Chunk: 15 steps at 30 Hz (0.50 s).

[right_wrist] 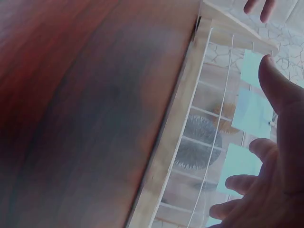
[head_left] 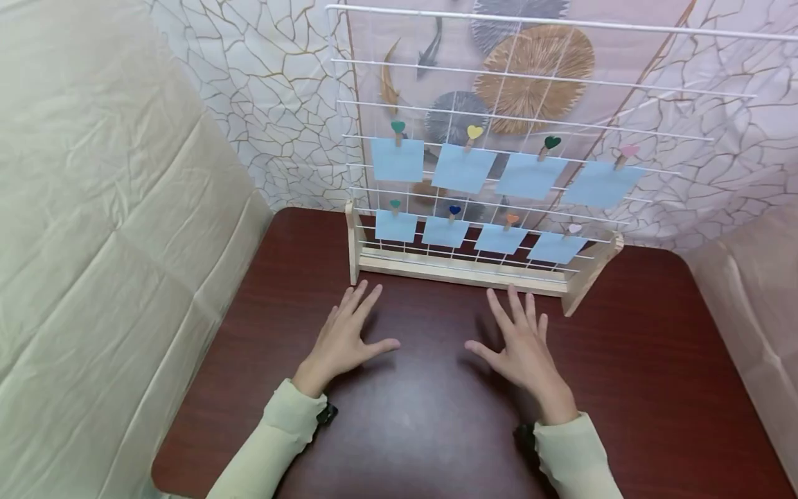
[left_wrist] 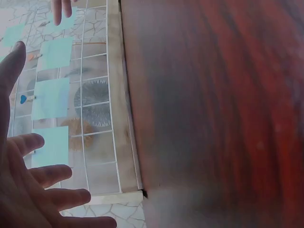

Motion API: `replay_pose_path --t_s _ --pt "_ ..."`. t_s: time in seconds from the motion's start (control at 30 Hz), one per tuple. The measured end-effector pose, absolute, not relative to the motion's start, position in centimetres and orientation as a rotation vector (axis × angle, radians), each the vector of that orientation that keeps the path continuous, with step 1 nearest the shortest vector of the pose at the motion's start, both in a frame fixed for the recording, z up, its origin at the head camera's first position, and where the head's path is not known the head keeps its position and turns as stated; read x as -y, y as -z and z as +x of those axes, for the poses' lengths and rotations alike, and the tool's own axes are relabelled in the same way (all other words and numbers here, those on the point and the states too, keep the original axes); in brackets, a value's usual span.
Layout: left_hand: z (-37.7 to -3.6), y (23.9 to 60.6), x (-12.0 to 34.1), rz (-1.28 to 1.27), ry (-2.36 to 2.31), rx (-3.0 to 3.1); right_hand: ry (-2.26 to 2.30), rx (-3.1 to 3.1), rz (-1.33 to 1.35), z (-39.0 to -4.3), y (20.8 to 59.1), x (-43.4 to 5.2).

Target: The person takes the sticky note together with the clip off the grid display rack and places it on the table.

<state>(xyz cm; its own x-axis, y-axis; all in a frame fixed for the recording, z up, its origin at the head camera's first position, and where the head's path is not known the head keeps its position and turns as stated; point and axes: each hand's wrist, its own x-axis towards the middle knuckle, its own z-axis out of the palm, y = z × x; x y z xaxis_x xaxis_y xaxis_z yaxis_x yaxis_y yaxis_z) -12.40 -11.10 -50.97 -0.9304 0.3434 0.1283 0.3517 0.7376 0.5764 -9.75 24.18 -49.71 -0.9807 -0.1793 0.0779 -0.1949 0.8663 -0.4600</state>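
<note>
My left hand (head_left: 341,339) hovers over the tabletop with fingers spread, just in front of the left foot of a white wire grid rack (head_left: 464,267). Opposite it, my right hand (head_left: 524,343) is spread the same way, near the rack's right half. Both hold nothing. Two rows of light blue paper cards hang on the grid, among them an upper left card (head_left: 397,161) and a lower left card (head_left: 395,226). Small wooden clips with coloured hearts, such as a yellow heart clip (head_left: 474,133) and a dark blue heart clip (head_left: 454,211), pin the cards.
The dark red wooden table (head_left: 399,430) has rounded corners. The rack stands at its back on a pale wooden base. Behind hangs a patterned cloth (head_left: 274,90) with gold crack lines and fish motifs. Cream cloth (head_left: 112,229) borders the left, with more cloth (head_left: 754,298) on the right.
</note>
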Motion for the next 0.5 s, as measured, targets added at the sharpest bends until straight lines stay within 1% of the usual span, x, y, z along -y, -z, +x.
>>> replay_pose_path --t_s 0.5 --pt "-13.4 51.6 11.4 -0.506 1.352 2.859 -0.96 2.959 0.426 -11.8 48.0 -20.3"
